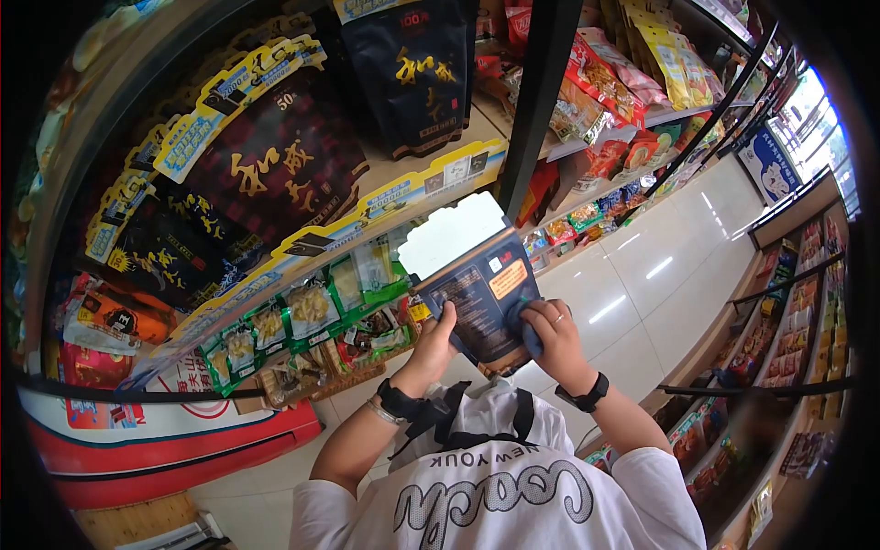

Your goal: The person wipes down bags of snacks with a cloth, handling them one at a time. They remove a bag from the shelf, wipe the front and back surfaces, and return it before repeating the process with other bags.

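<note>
1. Head view, your left hand: it grips the lower left edge of the dark navy printed package with an orange label, thumb laid on the near face.
2. Your right hand, with a ring on one finger, clutches a bunched dark blue-grey cloth against the package's right side. How firmly those fingers bear on the package itself, you cannot tell from here.
3. The package is tilted in front of you, between your body and the shelving, with glossy pale floor tiles beyond it. A white scallop-edged card juts from its top; its fixing is hidden.
4. Behind that card runs a yellow-and-blue printed shelf strip, with green-edged snack packets hanging below. Lifting carelessly could catch the card on the strip and bend or tear it.
5. If the cloth slides on the smooth-looking face, your right hold may slip, leaving the left alone to carry the weight; the package could then swing or drop.
6. Hard rubbing might also crease the package or scuff its label.
</note>
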`<control>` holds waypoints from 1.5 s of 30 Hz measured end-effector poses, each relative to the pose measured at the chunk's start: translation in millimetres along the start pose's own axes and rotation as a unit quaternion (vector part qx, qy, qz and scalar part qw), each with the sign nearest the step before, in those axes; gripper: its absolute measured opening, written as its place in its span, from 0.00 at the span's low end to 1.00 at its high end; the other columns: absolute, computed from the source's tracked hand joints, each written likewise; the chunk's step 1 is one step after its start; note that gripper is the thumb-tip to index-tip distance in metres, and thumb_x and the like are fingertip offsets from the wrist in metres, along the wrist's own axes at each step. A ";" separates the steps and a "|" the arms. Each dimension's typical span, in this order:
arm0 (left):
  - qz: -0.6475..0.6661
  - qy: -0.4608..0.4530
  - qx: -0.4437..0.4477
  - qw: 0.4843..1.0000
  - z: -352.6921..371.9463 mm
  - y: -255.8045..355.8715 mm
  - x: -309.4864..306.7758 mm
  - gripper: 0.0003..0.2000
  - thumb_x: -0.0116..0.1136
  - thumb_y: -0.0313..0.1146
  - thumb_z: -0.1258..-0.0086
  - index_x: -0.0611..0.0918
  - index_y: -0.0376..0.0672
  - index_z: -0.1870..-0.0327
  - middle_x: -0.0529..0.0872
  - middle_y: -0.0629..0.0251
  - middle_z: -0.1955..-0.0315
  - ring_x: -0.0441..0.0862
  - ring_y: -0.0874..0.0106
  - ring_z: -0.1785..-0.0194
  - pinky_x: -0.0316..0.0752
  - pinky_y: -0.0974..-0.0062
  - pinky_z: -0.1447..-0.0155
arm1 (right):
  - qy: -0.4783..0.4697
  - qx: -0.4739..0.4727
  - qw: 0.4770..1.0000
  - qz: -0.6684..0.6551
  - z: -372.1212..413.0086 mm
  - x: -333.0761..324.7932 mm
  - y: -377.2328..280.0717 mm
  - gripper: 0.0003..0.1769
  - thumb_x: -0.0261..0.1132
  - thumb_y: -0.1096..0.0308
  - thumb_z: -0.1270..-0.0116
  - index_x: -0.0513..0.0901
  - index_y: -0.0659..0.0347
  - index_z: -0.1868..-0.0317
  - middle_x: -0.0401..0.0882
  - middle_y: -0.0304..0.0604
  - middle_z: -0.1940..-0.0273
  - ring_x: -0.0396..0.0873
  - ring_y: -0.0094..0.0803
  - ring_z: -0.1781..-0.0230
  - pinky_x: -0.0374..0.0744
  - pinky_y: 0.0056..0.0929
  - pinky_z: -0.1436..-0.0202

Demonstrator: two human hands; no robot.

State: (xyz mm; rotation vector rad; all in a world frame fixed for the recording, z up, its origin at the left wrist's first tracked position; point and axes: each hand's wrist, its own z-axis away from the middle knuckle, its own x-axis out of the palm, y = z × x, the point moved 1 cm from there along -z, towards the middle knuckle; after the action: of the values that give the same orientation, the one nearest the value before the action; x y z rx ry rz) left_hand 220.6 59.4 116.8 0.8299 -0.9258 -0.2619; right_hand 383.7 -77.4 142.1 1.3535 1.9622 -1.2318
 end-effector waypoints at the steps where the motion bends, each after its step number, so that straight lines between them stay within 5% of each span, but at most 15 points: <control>1: 0.004 -0.002 0.007 1.000 0.1 -0.7 0.3 0.26 0.43 0.50 0.20 0.68 0.36 0.35 0.76 0.60 0.39 0.76 0.69 0.37 0.72 0.65 0.34 | 0.013 0.007 1.000 -0.016 -3.1 1.5 -3.8 0.20 0.67 0.77 0.55 0.80 0.63 0.56 0.79 0.47 0.55 0.77 0.46 0.56 0.77 0.40 0.52; 6: -0.038 0.018 0.007 0.999 -1.3 -20.0 2.3 0.23 0.44 0.48 0.20 0.73 0.36 0.38 0.79 0.62 0.43 0.76 0.73 0.40 0.71 0.72 0.35 | -0.098 -0.136 0.984 -0.058 -6.8 11.9 -30.6 0.24 0.68 0.78 0.57 0.81 0.64 0.53 0.78 0.48 0.52 0.78 0.47 0.52 0.78 0.41 0.49; 12: 0.001 0.019 0.032 0.999 2.0 -23.7 5.0 0.22 0.45 0.47 0.20 0.75 0.36 0.40 0.80 0.64 0.45 0.77 0.76 0.43 0.71 0.75 0.38 | 0.079 0.088 0.993 -0.023 -40.1 0.9 -13.9 0.24 0.67 0.81 0.59 0.80 0.63 0.55 0.78 0.48 0.53 0.78 0.49 0.49 0.77 0.42 0.46; 15: -0.024 0.044 0.050 0.997 1.3 -22.3 4.7 0.23 0.45 0.48 0.20 0.75 0.35 0.40 0.80 0.64 0.46 0.77 0.76 0.45 0.71 0.75 0.39 | -0.051 -0.072 0.989 -0.116 -21.7 21.5 -34.7 0.29 0.66 0.80 0.61 0.80 0.64 0.51 0.77 0.49 0.52 0.76 0.48 0.50 0.75 0.42 0.42; 19: -0.061 0.027 0.047 0.997 7.9 -15.3 2.5 0.23 0.44 0.48 0.19 0.75 0.35 0.41 0.82 0.65 0.49 0.78 0.77 0.46 0.71 0.76 0.40 | -0.011 -0.030 0.998 -0.054 -31.2 4.0 -10.6 0.27 0.67 0.80 0.60 0.80 0.64 0.52 0.77 0.49 0.53 0.76 0.48 0.50 0.75 0.40 0.43; 20: -0.063 0.021 0.045 0.997 8.1 -14.8 0.6 0.23 0.43 0.48 0.19 0.75 0.35 0.41 0.82 0.65 0.49 0.78 0.77 0.46 0.71 0.77 0.40 | 0.046 0.011 0.998 -0.037 -40.6 -2.3 -6.9 0.23 0.67 0.80 0.58 0.80 0.64 0.56 0.78 0.47 0.55 0.76 0.48 0.56 0.76 0.43 0.51; 25: -0.098 0.028 0.062 0.993 2.9 -18.6 0.3 0.22 0.43 0.47 0.19 0.76 0.35 0.42 0.81 0.66 0.48 0.78 0.78 0.47 0.72 0.77 0.40 | -0.021 -0.068 0.991 -0.116 -31.6 14.5 -38.3 0.24 0.68 0.80 0.58 0.80 0.63 0.55 0.78 0.47 0.55 0.76 0.47 0.55 0.75 0.43 0.48; 29: -0.053 0.012 0.049 0.997 5.1 -9.0 3.6 0.23 0.42 0.47 0.19 0.75 0.35 0.40 0.81 0.65 0.47 0.78 0.76 0.44 0.71 0.76 0.38 | 0.044 0.021 0.998 -0.035 -35.2 7.9 -11.8 0.26 0.69 0.79 0.59 0.81 0.64 0.54 0.78 0.48 0.53 0.77 0.46 0.53 0.76 0.41 0.47; 36: 0.029 -0.019 0.008 0.999 -2.5 -7.8 4.7 0.24 0.40 0.49 0.19 0.71 0.38 0.36 0.79 0.62 0.44 0.77 0.72 0.41 0.73 0.71 0.37 | -0.078 -0.115 0.988 -0.074 -28.6 21.6 -38.9 0.31 0.71 0.71 0.62 0.80 0.65 0.50 0.78 0.45 0.50 0.73 0.45 0.54 0.77 0.39 0.48; 39: 0.031 -0.015 -0.033 0.999 -0.6 -1.3 7.2 0.25 0.41 0.50 0.19 0.71 0.37 0.36 0.79 0.62 0.44 0.78 0.72 0.43 0.74 0.72 0.38 | -0.090 -0.165 0.982 -0.020 -23.5 25.1 -45.1 0.24 0.66 0.70 0.56 0.82 0.64 0.54 0.79 0.42 0.50 0.74 0.41 0.54 0.77 0.35 0.52; 45: 0.016 -0.001 0.022 1.000 -5.3 0.2 7.2 0.24 0.40 0.49 0.19 0.69 0.37 0.35 0.79 0.57 0.41 0.79 0.67 0.40 0.74 0.67 0.36 | -0.153 -0.209 0.965 0.033 -7.0 33.1 -48.3 0.16 0.62 0.68 0.52 0.84 0.58 0.60 0.80 0.35 0.54 0.74 0.33 0.56 0.76 0.28 0.58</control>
State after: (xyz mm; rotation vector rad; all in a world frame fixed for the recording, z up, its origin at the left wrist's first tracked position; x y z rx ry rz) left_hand 229.0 58.5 119.5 0.8561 -0.9491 -0.2159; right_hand 327.2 -60.6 140.3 0.9466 1.8091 -0.8677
